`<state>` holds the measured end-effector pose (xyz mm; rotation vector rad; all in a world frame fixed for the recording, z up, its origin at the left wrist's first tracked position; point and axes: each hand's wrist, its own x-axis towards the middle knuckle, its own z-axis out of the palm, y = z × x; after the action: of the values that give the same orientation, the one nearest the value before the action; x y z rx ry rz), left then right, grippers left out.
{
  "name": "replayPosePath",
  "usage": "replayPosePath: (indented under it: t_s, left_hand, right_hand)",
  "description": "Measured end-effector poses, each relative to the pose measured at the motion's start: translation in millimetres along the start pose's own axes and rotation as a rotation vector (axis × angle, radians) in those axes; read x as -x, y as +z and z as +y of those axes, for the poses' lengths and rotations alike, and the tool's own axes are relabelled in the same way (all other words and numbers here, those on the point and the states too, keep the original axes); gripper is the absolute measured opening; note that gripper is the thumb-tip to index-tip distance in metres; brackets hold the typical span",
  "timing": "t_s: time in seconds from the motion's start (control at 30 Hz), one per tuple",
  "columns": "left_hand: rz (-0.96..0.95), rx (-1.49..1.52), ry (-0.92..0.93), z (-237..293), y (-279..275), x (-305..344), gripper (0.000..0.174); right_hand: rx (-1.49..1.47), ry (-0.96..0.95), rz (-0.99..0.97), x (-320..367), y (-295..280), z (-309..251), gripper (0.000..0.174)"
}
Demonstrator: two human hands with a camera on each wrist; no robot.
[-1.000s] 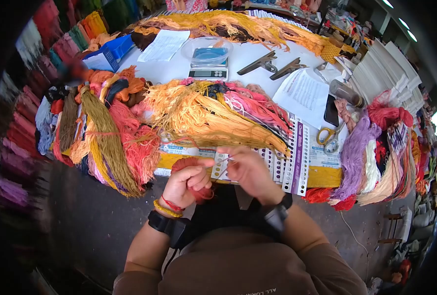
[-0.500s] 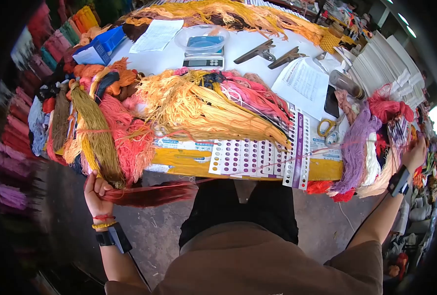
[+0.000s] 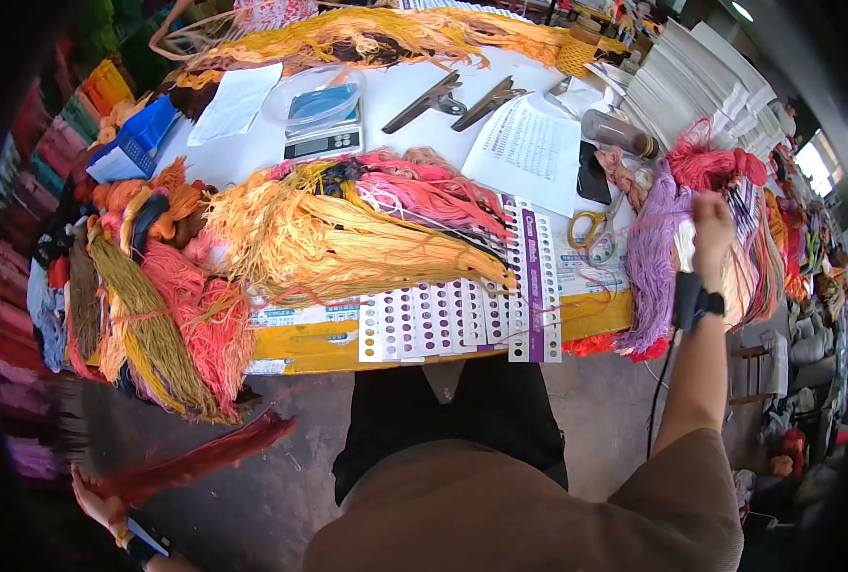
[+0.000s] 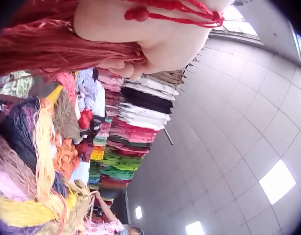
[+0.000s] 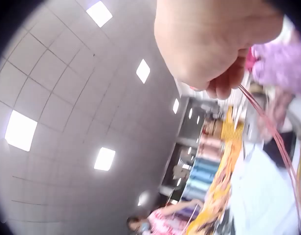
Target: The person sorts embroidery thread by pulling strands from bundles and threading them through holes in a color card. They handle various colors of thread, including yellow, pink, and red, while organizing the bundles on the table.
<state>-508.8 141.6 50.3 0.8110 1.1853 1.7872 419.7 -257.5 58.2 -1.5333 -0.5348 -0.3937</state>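
My left hand [image 3: 100, 500] is stretched out low at the left, past the table's front edge. It grips one end of a dark red yarn skein [image 3: 204, 462], which streams out to the right above the floor. In the left wrist view, the skein [image 4: 43, 54] passes through the curled fingers [image 4: 123, 68]. Over the hanging yarns at the table's right is my right hand [image 3: 713, 229]. Its curled fingers pinch a few thin pinkish-red strands [image 5: 273, 129], which trail down from the fist in the right wrist view. Beside this hand hangs a purple yarn bundle [image 3: 654, 257].
A large pale-orange yarn bundle [image 3: 347, 243] lies across the table, above punched colour cards [image 3: 424, 324]. Yellow-handled scissors [image 3: 591, 229], a phone [image 3: 592, 172], papers [image 3: 524, 153], metal clips [image 3: 424, 103] and a digital scale [image 3: 321, 143] sit around it. Another person [image 5: 162, 220] is across the table.
My hands were together at the table's front edge, then spread wide with strands stretched between them. Now the left is farther out and lower with the skein; the right has come inward and up.
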Motion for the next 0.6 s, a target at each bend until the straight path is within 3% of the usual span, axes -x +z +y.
replayPosePath:
  t_s: [0.07, 0.1, 0.17, 0.2, 0.27, 0.37, 0.43, 0.5, 0.6]
  left_hand:
    - [0.055, -0.181, -0.057, -2.8, 33.9, 43.5, 0.019]
    - [-0.027, -0.142, -0.168, -15.4, 61.7, 69.8, 0.012]
    - [-0.098, -0.246, -0.367, -28.0, 153.4, 152.7, 0.025]
    - [-0.262, -0.299, -0.352, -50.0, 161.5, 161.6, 0.032]
    - [-0.506, -0.215, -0.617, -58.4, 206.5, 203.8, 0.015]
    - [-0.771, 0.003, -0.822, -102.6, 242.1, 235.9, 0.016]
    - [-0.854, -0.084, -0.890, -108.8, 279.3, 264.8, 0.017]
    - [-0.960, -0.086, -0.928, -125.1, 305.6, 282.4, 0.018]
    - [-1.082, -0.167, -0.901, -155.0, 329.7, 292.9, 0.017]
  right_hand:
    - [0.033, -0.046, 0.206, -38.3, -48.1, 5.9, 0.012]
    - [-0.025, -0.033, 0.210, -45.7, -55.3, -2.3, 0.014]
    - [-0.164, -0.027, 0.208, -8.4, 3.8, -59.7, 0.014]
    - [-0.083, -0.046, 0.062, 13.3, 29.8, -68.6, 0.015]
    - [0.018, -0.075, -0.195, 63.4, 84.5, -81.3, 0.017]
    - [-0.173, 0.255, -0.659, 172.7, 169.6, -93.4, 0.018]
    - [-0.218, 0.432, -0.862, 232.3, 206.0, -101.3, 0.013]
    - [-0.132, 0.230, -0.945, 271.7, 229.1, -87.5, 0.009]
    - [0.109, 0.161, -0.978, 292.1, 239.3, -90.0, 0.009]
